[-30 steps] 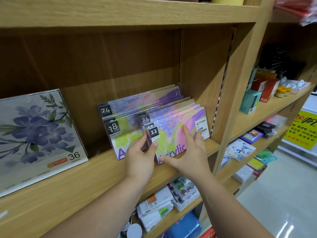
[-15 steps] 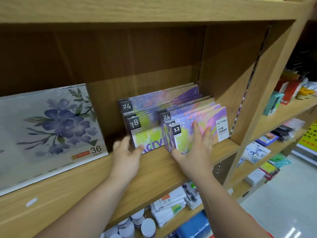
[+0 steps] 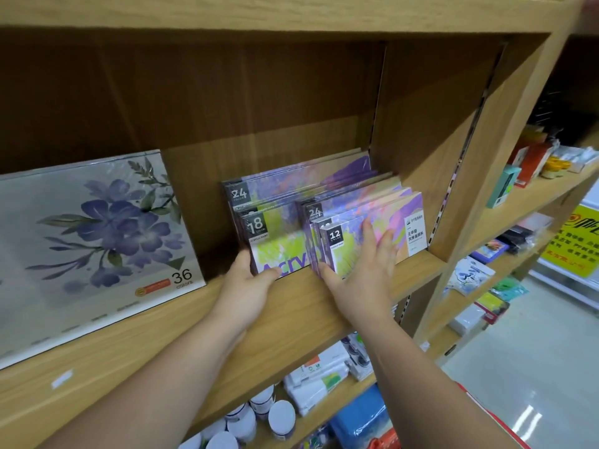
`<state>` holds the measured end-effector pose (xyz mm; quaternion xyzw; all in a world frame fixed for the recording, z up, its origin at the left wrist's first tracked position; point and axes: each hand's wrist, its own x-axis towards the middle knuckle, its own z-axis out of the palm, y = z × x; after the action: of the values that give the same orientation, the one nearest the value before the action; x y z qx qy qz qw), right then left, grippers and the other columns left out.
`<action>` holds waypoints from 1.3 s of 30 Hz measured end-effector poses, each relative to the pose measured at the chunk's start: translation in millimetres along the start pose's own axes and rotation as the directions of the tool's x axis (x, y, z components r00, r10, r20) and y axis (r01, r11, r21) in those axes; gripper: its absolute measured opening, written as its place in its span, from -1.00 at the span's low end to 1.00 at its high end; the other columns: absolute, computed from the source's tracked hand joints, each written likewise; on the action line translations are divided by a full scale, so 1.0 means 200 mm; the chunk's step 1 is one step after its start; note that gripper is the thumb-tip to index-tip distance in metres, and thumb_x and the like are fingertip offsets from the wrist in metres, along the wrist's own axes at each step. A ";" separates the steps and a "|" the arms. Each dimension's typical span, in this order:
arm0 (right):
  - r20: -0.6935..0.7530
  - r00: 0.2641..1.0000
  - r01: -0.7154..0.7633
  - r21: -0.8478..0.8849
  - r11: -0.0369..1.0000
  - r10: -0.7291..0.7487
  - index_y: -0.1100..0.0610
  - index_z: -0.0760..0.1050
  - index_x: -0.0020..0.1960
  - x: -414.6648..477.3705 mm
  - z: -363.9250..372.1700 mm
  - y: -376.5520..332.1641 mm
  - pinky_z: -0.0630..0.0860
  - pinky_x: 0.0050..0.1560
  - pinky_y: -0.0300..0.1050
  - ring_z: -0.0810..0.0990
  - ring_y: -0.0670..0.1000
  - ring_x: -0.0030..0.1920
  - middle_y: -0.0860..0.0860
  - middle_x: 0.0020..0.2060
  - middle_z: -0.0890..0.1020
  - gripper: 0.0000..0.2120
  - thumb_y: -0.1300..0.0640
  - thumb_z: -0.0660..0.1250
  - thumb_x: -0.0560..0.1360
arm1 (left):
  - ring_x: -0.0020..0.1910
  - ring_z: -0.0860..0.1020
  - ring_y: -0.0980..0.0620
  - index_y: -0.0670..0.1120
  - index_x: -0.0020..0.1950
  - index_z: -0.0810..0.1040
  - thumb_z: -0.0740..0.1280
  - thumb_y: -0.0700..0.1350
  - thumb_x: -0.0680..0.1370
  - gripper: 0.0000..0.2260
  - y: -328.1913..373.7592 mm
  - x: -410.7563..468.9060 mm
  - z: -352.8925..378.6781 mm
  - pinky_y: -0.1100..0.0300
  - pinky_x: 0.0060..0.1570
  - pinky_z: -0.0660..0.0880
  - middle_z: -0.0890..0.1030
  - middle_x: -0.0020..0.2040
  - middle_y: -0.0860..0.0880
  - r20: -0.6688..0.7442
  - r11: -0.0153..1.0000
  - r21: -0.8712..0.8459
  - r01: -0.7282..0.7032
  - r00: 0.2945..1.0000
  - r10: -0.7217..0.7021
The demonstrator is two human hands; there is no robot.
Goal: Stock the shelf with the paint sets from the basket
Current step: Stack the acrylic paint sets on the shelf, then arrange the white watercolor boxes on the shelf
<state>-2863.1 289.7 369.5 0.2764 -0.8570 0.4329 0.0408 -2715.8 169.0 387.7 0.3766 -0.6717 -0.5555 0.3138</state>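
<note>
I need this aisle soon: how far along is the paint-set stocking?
Done: several acrylic sets stand on the shelf, in two rows near the right wall. In hand: the left hand grips the 18 set at its lower corner, and the right hand presses flat on the 12 set, seemingly squaring them up. Left: the basket is out of view, so how many remain cannot be told.

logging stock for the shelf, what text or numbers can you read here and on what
"36 colors": floral box
"24": rearmost paint set
"18", "Acry" (cut off): green-fronted set
"24": rear set of right stack
"12": front set
white label, yellow sign: Chinese, too blurred to read
</note>
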 end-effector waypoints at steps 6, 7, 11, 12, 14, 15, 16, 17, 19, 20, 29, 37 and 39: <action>0.026 1.000 0.005 -0.025 1.000 -0.004 -0.14 -0.13 0.70 0.01 0.01 0.01 -0.01 0.66 0.24 -0.12 0.31 0.68 0.20 0.70 -0.12 0.10 -0.27 0.52 0.43 | 0.06 0.67 0.07 0.07 0.25 0.54 0.41 -0.18 0.57 -0.72 0.00 0.00 -0.01 0.13 0.02 0.57 0.71 0.08 0.10 0.021 1.000 0.017 -0.002 1.000 0.001; 0.033 0.999 0.005 -0.026 1.000 -0.005 -0.14 -0.14 0.70 0.01 0.01 0.01 -0.01 0.66 0.25 -0.14 0.31 0.68 0.20 0.70 -0.13 0.10 -0.27 0.51 0.43 | 0.07 0.68 0.09 0.08 0.26 0.54 0.41 -0.18 0.58 -0.71 0.00 0.00 -0.02 0.14 0.03 0.57 0.71 0.10 0.10 0.043 1.000 0.008 0.003 0.999 -0.003; 0.039 0.999 0.022 0.004 1.000 -0.022 -0.15 -0.12 0.70 0.01 0.00 0.02 -0.02 0.66 0.26 -0.14 0.32 0.68 0.20 0.70 -0.13 0.10 -0.27 0.52 0.43 | 0.19 0.60 0.21 0.19 0.33 0.44 0.42 -0.09 0.59 -0.63 0.00 -0.05 -0.07 0.14 0.22 0.51 0.63 0.25 0.19 0.106 0.998 0.055 0.003 0.994 -0.009; 0.033 0.999 0.030 0.019 0.999 -0.031 -0.15 -0.09 0.70 0.01 0.00 0.02 0.00 0.66 0.26 -0.12 0.32 0.68 0.21 0.70 -0.11 0.11 -0.30 0.54 0.40 | 0.30 0.52 0.19 0.20 0.45 0.36 0.44 -0.05 0.58 -0.51 -0.02 -0.08 -0.08 0.08 0.34 0.45 0.54 0.34 0.22 0.089 0.992 0.124 0.003 0.996 -0.014; 0.038 0.998 0.048 0.041 0.998 -0.049 -0.17 -0.06 0.69 0.00 -0.02 0.04 0.03 0.65 0.25 -0.08 0.30 0.68 0.19 0.70 -0.07 0.16 -0.38 0.54 0.33 | 0.48 0.37 0.08 0.09 0.64 0.17 0.46 0.04 0.55 -0.27 -0.06 -0.15 -0.10 -0.02 0.49 0.32 0.39 0.50 0.13 0.040 0.947 0.323 0.009 0.999 -0.023; 0.048 0.997 0.055 0.039 0.998 -0.057 -0.17 -0.06 0.69 0.00 -0.04 0.05 0.04 0.65 0.23 -0.07 0.27 0.68 0.18 0.70 -0.06 0.18 -0.44 0.52 0.30 | 0.52 0.34 0.04 0.06 0.66 0.12 0.46 0.09 0.53 -0.21 -0.08 -0.18 -0.11 -0.04 0.51 0.30 0.35 0.55 0.07 0.033 0.907 0.421 -0.004 0.999 -0.011; 0.059 0.996 0.060 0.027 0.998 -0.061 -0.16 -0.05 0.69 -0.02 -0.05 0.08 0.07 0.65 0.21 -0.04 0.24 0.69 0.15 0.71 -0.04 0.18 -0.48 0.49 0.28 | 0.52 0.34 0.02 0.06 0.66 0.12 0.46 0.12 0.52 -0.19 -0.09 -0.22 -0.13 -0.02 0.51 0.29 0.35 0.57 0.04 0.042 0.867 0.497 -0.030 0.999 0.011; 0.071 0.996 0.061 0.001 0.998 -0.061 -0.12 -0.03 0.69 -0.04 -0.07 0.10 0.11 0.64 0.18 0.01 0.20 0.69 0.13 0.71 -0.01 0.17 -0.50 0.46 0.29 | 0.50 0.37 0.01 0.06 0.65 0.14 0.46 0.14 0.52 -0.21 -0.10 -0.26 -0.14 0.02 0.49 0.30 0.38 0.55 0.03 0.062 0.833 0.550 -0.062 0.998 0.033; 0.105 0.993 0.065 -0.091 0.994 -0.056 -0.01 0.07 0.69 -0.09 -0.12 0.16 0.18 0.61 0.14 0.13 0.14 0.67 0.08 0.70 0.09 0.09 -0.48 0.42 0.37 | 0.46 0.40 0.00 0.05 0.61 0.25 0.44 0.15 0.52 -0.29 -0.12 -0.34 -0.17 0.07 0.45 0.32 0.44 0.50 0.04 0.107 0.773 0.622 -0.121 0.992 0.068; 0.127 0.990 0.078 -0.134 0.988 -0.061 0.03 0.15 0.68 -0.12 -0.14 0.19 0.18 0.61 0.12 0.17 0.12 0.66 0.07 0.69 0.15 0.01 -0.45 0.40 0.42 | 0.45 0.41 -0.01 0.04 0.58 0.31 0.43 0.15 0.53 -0.34 -0.12 -0.37 -0.18 0.06 0.45 0.32 0.46 0.49 0.03 0.134 0.738 0.657 -0.153 0.987 0.086; 0.352 0.934 0.007 -0.195 0.981 0.064 -0.07 0.28 0.63 -0.50 -0.43 0.37 0.26 0.58 0.21 0.16 0.13 0.66 0.05 0.67 0.21 -0.21 -0.35 0.39 0.51 | 0.53 0.29 -0.14 -0.07 0.51 0.44 0.27 0.17 0.62 -0.47 -0.12 -0.55 -0.17 -0.05 0.52 0.25 0.38 0.56 -0.09 0.399 0.459 0.774 -0.436 0.899 0.182; 0.369 0.785 -0.337 -0.418 0.843 0.497 0.09 0.44 0.53 -1.04 -0.70 0.89 0.37 0.45 0.01 0.42 0.15 0.50 0.13 0.52 0.40 -0.33 -0.22 0.44 0.55 | 0.31 0.54 -0.23 -0.20 0.18 0.68 0.34 0.08 0.49 -0.57 -0.30 -0.90 0.09 0.06 0.35 0.31 0.62 0.27 -0.20 0.504 0.612 0.482 -0.628 0.769 0.392; 0.366 0.727 -0.400 -0.462 0.791 0.581 0.09 0.44 0.52 -1.15 -0.76 1.04 0.39 0.41 -0.03 0.44 0.14 0.47 0.12 0.50 0.42 -0.32 -0.24 0.44 0.54 | 0.22 0.57 -0.22 -0.19 0.14 0.68 0.32 0.10 0.47 -0.57 -0.42 -0.93 0.20 0.10 0.26 0.34 0.64 0.20 -0.20 0.526 0.683 0.452 -0.574 0.790 0.315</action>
<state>-2800.1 604.7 243.0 0.1237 -0.9436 0.1828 -0.2469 -2639.5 340.4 296.8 0.1514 -0.9317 -0.2879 0.1618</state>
